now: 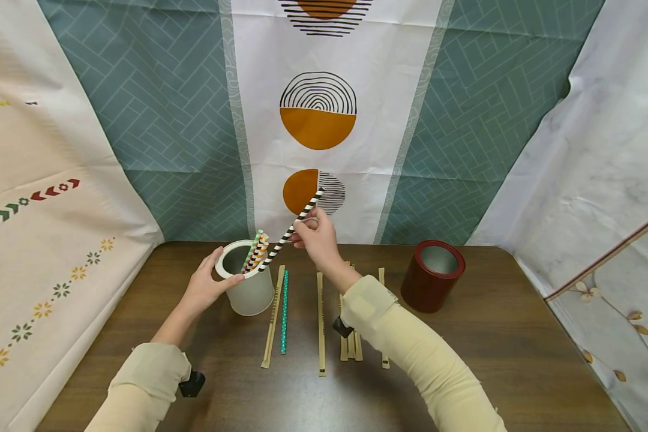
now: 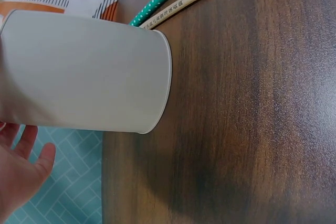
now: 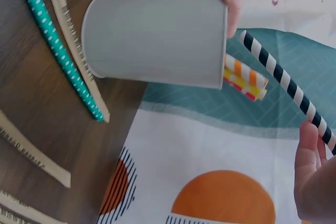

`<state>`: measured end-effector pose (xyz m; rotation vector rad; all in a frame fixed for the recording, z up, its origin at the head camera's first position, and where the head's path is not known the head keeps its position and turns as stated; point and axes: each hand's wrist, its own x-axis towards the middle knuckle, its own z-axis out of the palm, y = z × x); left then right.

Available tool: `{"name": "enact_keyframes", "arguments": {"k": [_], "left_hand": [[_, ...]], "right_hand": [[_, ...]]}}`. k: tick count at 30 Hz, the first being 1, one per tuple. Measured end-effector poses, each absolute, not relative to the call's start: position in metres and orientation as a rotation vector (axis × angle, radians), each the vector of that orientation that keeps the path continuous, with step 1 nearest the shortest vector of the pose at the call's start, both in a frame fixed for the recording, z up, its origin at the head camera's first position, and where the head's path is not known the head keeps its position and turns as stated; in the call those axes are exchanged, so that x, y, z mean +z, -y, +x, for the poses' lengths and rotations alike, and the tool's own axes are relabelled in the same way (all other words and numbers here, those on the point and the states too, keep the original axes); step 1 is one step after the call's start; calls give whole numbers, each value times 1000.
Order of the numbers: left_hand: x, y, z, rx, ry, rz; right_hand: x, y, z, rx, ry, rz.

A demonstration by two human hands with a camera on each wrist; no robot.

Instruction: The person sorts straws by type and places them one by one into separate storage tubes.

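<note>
A black-and-white striped straw (image 1: 294, 228) slants across the centre of the head view, its upper end toward the upper right and its lower end at the mouth of the white cup (image 1: 246, 287). The straw is straight and pinched near its upper part.

The cup is a plain white cylinder with an open top, standing upright on the counter (image 1: 497, 354) left of centre. Its wall is smooth and unmarked.

Several striped straws (image 1: 256, 252) stand inside it, leaning against the right side of the rim, their tips poking above it; green, orange and yellow stripes show.
</note>
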<state>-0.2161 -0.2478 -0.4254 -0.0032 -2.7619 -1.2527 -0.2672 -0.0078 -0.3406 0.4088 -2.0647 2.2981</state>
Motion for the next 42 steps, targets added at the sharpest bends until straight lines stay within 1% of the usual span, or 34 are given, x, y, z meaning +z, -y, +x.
{"name": "enact_keyframes", "arguments": {"k": [7,25,35,42], "left_hand": [[-426,248,-215,-1267,2762,-1],[-424,248,-215,-1287,2758,0],[-425,248,-215,-1289,2752,1],[-424,248,-214,-1294,2750,-1]], "right_hand": [[-342,19,-260,2328,2005,415],[-374,48,-255,2136,2233,422],[-379,53,-255,1993,2364,482],[-386,54,-255,1900,2383,606]]}}
